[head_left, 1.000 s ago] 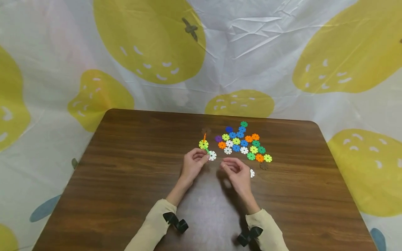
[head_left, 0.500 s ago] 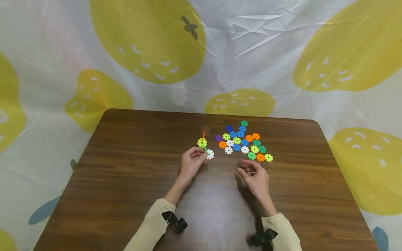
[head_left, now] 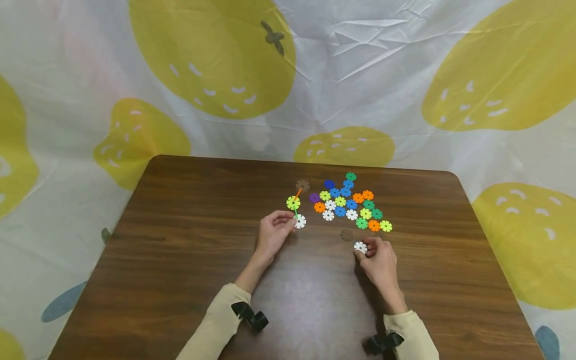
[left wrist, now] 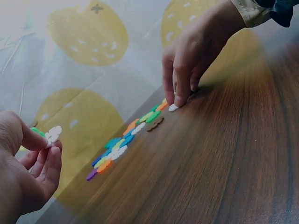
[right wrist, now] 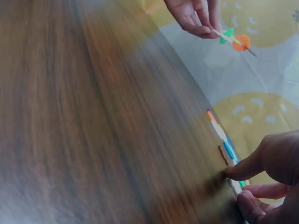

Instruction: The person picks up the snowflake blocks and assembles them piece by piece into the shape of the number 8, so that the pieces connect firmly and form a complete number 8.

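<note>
My left hand pinches a chain of interlocking snowflake discs, held above the table. Its near end is a white snowflake disc by the fingertips, then come an edge-on green one, a yellow one, an edge-on orange one and a brown one at the far end. My right hand is down at the table to the right, thumb and fingertips pinching the edge of a loose white snowflake disc. In the left wrist view that white disc shows under the right fingertips.
A cluster of flat snowflake discs in several colours lies beyond the hands. A loose brown disc sits just left of my right hand. Another brown disc is partly behind that hand. A patterned cloth hangs behind the wooden table.
My right hand has moved rightward from near the chain to the loose white disc and taken hold of its edge. A brown disc now shows where that hand passed. The chain has tilted slightly.
</note>
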Action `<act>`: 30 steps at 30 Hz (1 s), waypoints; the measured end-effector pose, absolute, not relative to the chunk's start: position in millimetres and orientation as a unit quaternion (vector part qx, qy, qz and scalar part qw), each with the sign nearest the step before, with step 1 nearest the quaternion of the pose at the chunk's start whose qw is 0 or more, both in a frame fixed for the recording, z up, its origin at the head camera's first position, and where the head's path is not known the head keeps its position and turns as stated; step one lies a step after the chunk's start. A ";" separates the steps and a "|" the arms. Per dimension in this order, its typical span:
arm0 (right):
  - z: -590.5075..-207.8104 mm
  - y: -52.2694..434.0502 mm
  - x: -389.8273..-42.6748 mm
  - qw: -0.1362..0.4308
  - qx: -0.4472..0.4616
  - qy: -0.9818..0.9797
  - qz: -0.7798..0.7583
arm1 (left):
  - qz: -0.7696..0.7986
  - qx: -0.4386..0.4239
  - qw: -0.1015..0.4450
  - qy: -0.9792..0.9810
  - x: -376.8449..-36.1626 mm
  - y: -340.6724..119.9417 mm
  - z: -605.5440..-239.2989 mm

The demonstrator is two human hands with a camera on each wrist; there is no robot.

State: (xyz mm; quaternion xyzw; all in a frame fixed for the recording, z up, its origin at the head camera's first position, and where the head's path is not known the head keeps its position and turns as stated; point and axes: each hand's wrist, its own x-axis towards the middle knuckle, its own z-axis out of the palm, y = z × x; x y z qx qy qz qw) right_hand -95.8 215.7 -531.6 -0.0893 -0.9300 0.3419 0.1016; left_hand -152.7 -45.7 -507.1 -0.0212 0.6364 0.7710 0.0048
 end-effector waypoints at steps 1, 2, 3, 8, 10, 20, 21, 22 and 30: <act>-531.5 215.8 -96.3 0.102 -0.091 -0.931 0.340 | 0.772 -0.021 0.004 0.636 -152.4 -46.1 -507.0; -530.9 215.8 -96.6 0.100 -0.092 -0.931 0.339 | 0.772 -0.021 0.003 0.635 -152.2 -46.5 -506.8; -530.3 215.9 -96.7 0.097 -0.092 -0.931 0.339 | 0.773 -0.022 0.002 0.634 -152.1 -46.9 -506.8; -527.0 215.5 -97.4 0.086 -0.087 -0.929 0.349 | 0.775 -0.025 0.006 0.631 -152.4 -48.2 -507.6; -526.2 214.4 -98.4 0.090 -0.082 -0.926 0.358 | 0.776 -0.025 0.010 0.630 -152.6 -48.2 -508.2; -511.1 193.9 -105.2 0.088 -0.047 -0.883 0.458 | 0.776 -0.022 0.022 0.630 -151.9 -47.5 -504.9; -508.7 191.0 -105.8 0.085 -0.043 -0.878 0.468 | 0.777 -0.020 0.024 0.628 -151.7 -47.4 -505.0; -506.3 187.8 -106.5 0.084 -0.039 -0.874 0.477 | 0.778 -0.017 0.026 0.628 -151.4 -47.3 -504.9; -484.6 160.0 -111.1 0.071 -0.017 -0.846 0.527 | 0.783 -0.011 0.039 0.620 -151.1 -45.9 -507.8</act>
